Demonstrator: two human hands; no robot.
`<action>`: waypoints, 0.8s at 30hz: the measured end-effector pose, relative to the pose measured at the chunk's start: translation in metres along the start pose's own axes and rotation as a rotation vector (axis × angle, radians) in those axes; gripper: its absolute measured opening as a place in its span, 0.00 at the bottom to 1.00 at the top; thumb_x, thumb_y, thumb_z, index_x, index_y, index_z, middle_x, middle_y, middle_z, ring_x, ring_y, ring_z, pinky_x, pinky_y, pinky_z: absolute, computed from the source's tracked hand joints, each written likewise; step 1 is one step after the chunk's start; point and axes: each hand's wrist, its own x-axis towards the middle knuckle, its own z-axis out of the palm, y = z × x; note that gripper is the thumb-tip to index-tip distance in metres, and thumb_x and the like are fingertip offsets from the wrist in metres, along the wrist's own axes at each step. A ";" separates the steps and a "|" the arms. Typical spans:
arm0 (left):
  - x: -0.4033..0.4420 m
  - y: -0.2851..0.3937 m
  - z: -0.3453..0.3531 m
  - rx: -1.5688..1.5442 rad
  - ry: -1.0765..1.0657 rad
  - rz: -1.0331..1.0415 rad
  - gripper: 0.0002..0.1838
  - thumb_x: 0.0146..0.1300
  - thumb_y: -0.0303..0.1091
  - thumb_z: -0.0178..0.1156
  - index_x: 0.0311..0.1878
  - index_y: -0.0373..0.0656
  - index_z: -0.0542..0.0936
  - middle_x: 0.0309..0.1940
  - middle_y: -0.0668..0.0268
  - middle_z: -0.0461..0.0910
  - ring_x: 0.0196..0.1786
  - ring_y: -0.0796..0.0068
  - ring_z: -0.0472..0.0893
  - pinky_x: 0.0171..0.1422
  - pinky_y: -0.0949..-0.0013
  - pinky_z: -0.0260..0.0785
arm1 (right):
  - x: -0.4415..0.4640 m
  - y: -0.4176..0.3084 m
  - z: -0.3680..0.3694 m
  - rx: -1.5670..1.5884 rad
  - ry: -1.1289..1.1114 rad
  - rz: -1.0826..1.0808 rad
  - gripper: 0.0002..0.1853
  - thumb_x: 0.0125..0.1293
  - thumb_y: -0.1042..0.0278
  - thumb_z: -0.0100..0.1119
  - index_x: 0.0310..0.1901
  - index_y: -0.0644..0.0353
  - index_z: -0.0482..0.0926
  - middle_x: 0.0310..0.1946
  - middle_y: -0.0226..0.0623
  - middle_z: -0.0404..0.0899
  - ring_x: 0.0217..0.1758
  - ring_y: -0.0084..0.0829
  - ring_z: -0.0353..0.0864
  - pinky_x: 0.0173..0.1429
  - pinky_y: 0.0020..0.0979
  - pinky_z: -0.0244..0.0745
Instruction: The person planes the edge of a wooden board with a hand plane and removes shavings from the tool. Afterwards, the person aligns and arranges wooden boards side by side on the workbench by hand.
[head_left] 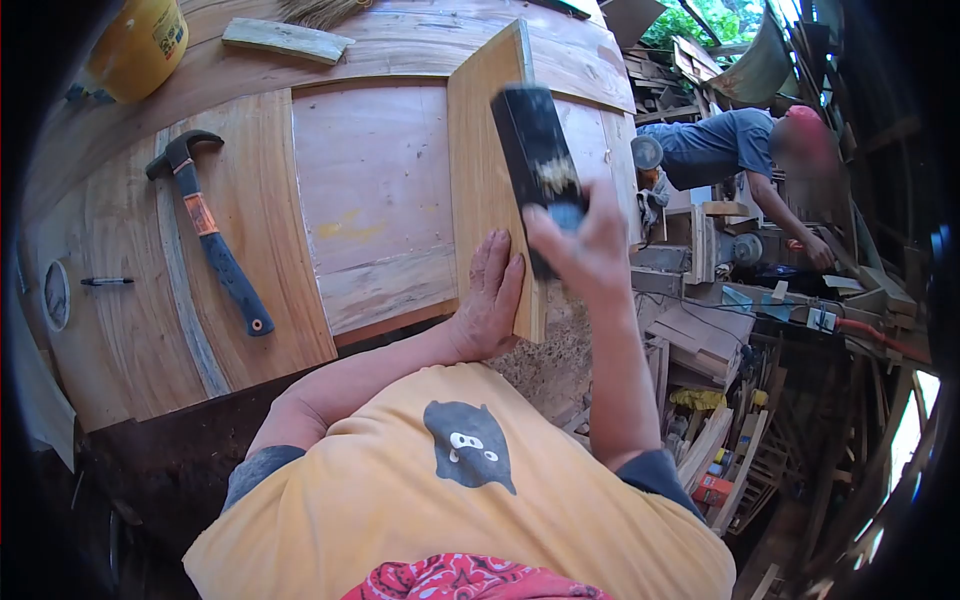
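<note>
A wooden board (pixel 478 150) stands on edge across the workbench. My left hand (pixel 488 300) lies against its left face near the close end, fingers stretched out flat. Wrapped round a dark hand plane (pixel 527 125) is my right hand (pixel 585 245), slightly blurred. The plane sits at the board's upper edge, tilted, with pale wood shavings (pixel 556 176) in its throat. Whether its sole touches the wood cannot be made out. Part of the board's right face is hidden behind the plane and hand.
On the bench to the left are a claw hammer (pixel 215 230), a pen (pixel 107 282) and a round ring-like object (pixel 56 295). Farther back are a wood offcut (pixel 285 40) and a yellow bucket (pixel 140 50). Another person (pixel 735 145) bends over equipment at right, near stacked scrap wood (pixel 700 350).
</note>
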 end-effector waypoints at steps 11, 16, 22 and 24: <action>0.002 0.035 -0.013 0.300 0.121 0.218 0.65 0.43 0.33 0.77 0.81 0.26 0.47 0.81 0.24 0.41 0.81 0.14 0.47 0.82 0.23 0.42 | 0.236 -0.073 -0.003 -0.049 -0.144 -0.038 0.22 0.58 0.47 0.68 0.38 0.61 0.91 0.31 0.40 0.90 0.35 0.32 0.90 0.41 0.34 0.81; 0.005 0.038 -0.016 0.292 0.130 0.220 0.67 0.41 0.33 0.78 0.81 0.27 0.46 0.81 0.24 0.41 0.82 0.14 0.45 0.83 0.25 0.42 | 0.231 -0.030 0.006 -0.037 0.022 -0.218 0.34 0.49 0.41 0.72 0.43 0.71 0.88 0.36 0.53 0.89 0.43 0.42 0.91 0.52 0.39 0.82; 0.008 0.036 -0.013 0.321 0.094 0.198 0.64 0.43 0.33 0.77 0.80 0.26 0.48 0.80 0.23 0.41 0.81 0.13 0.46 0.83 0.24 0.42 | 0.085 -0.016 0.000 -0.072 -0.008 -0.138 0.36 0.47 0.43 0.72 0.46 0.71 0.78 0.42 0.57 0.86 0.46 0.51 0.87 0.57 0.45 0.81; 0.008 0.034 -0.012 0.337 0.137 0.238 0.65 0.42 0.33 0.77 0.81 0.27 0.48 0.81 0.23 0.41 0.81 0.13 0.47 0.83 0.24 0.42 | 0.091 -0.010 0.006 -0.067 -0.004 -0.175 0.35 0.47 0.44 0.72 0.46 0.70 0.78 0.40 0.58 0.86 0.45 0.53 0.87 0.56 0.46 0.81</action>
